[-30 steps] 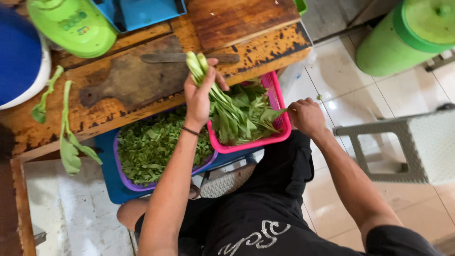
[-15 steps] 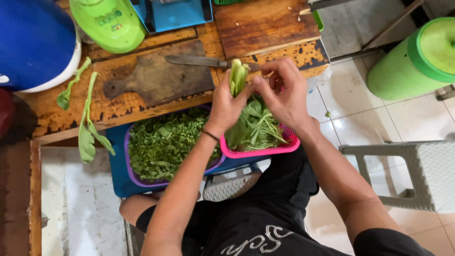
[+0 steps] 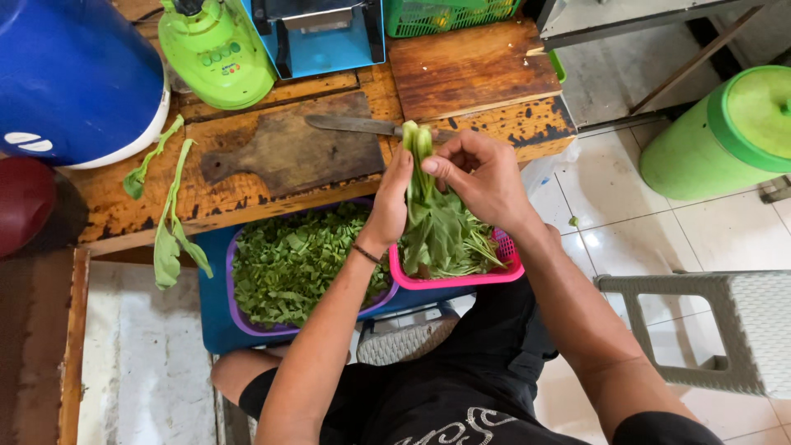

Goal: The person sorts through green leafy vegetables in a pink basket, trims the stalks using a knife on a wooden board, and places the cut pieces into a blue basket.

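Both hands up over the pink basket [image 3: 494,278], w/ a bunch of leafy greens [image 3: 418,177] pinched between them: left hand [image 3: 389,202] grips the stalks from the side, right hand [image 3: 482,177] closes fingers on the stem tops. Leaves hang into the basket. Knife [image 3: 354,125] lies on the cutting board [image 3: 288,148]; purple bowl [image 3: 239,309] of chopped greens just beside.

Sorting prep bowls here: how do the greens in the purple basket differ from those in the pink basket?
Greens in the purple basket are chopped into small pieces; those in the pink basket are whole leaves. The purple basket is round, the pink basket squarer. Both hold leafy greens.
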